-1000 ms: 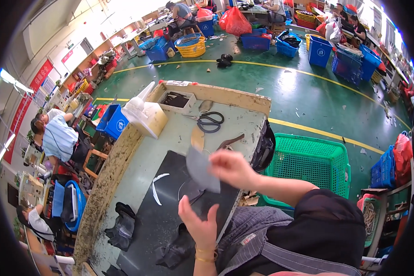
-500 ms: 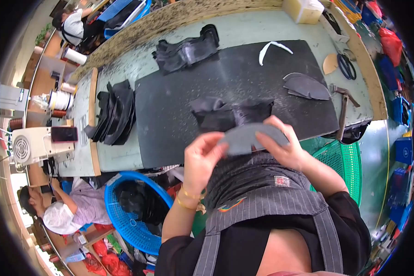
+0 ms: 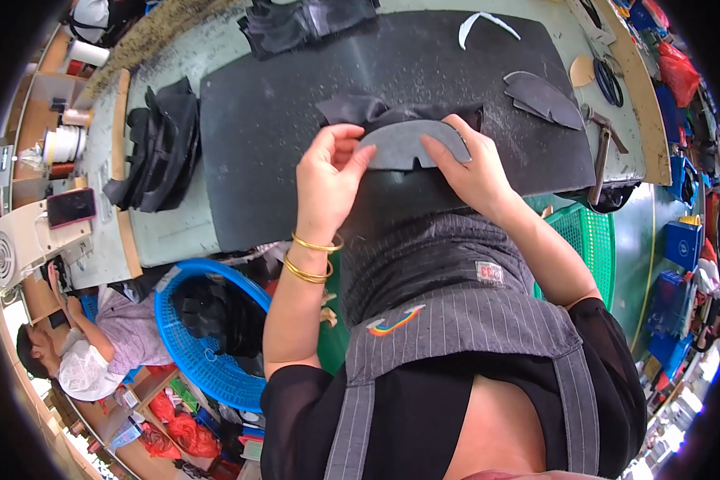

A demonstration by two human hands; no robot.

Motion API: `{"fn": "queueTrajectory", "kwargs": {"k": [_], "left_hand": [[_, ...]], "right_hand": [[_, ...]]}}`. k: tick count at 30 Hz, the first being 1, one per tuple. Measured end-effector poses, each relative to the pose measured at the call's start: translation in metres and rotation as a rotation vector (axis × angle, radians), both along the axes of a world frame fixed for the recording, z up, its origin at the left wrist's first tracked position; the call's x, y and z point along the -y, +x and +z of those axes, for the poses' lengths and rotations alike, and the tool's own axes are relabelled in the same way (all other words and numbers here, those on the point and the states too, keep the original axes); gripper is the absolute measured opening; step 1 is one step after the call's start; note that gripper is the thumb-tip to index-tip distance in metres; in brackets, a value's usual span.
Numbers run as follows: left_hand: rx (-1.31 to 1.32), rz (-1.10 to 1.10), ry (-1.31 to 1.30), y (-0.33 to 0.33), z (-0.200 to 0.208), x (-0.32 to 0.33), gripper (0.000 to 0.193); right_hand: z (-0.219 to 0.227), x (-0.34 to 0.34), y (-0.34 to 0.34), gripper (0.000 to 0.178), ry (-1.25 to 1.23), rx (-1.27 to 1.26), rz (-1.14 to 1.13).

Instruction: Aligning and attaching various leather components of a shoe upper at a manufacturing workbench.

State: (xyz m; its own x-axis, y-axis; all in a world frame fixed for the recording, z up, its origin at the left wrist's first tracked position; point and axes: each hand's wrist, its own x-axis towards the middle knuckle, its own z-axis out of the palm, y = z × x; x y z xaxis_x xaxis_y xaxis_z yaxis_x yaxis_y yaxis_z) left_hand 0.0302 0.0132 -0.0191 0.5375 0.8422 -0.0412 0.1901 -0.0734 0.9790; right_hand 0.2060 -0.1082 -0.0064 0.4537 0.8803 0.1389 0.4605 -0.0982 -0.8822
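Between my hands is a grey half-moon piece of sheet material [image 3: 398, 146], with a small notch in its straight lower edge. My left hand [image 3: 334, 164] pinches its left end between thumb and fingers. On the other end, my right hand [image 3: 476, 166] closes with the thumb on top and fingers behind. Just beyond it, partly hidden, a black leather-like piece [image 3: 448, 114] lies on the dark work mat [image 3: 272, 152]. Similar grey half-moon pieces [image 3: 544, 98] lie overlapped on the mat to the right.
Black pieces lie in a stack [image 3: 168, 144] at left and a bundle [image 3: 304, 26] at the far side. A white curved strip [image 3: 488, 22], hammer [image 3: 606, 148] and scissors [image 3: 608, 80] are at right. A blue basket [image 3: 216, 376] and green basket [image 3: 588, 240] flank me. Another person sits lower left.
The half-moon piece has moved away from my body, over the mat, and tilted so its face and notch show. Both hands keep hold of it. The whole view has shifted.
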Motion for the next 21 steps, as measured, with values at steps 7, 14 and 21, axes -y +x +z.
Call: {"fn": "queueTrajectory", "kwargs": {"k": [7, 14, 21], "left_hand": [[0.000, 0.002, -0.043, 0.003, -0.001, -0.001, 0.022], [0.021, -0.020, -0.035, 0.001, 0.001, 0.002, 0.016], [0.060, -0.052, -0.074, -0.001, 0.003, 0.001, 0.012]], "right_hand": [[-0.005, 0.000, 0.002, 0.028, 0.003, 0.084, 0.023], [-0.008, 0.003, 0.002, 0.037, -0.014, 0.114, 0.023], [-0.009, 0.004, 0.002, 0.039, 0.005, 0.159, 0.031]]}}
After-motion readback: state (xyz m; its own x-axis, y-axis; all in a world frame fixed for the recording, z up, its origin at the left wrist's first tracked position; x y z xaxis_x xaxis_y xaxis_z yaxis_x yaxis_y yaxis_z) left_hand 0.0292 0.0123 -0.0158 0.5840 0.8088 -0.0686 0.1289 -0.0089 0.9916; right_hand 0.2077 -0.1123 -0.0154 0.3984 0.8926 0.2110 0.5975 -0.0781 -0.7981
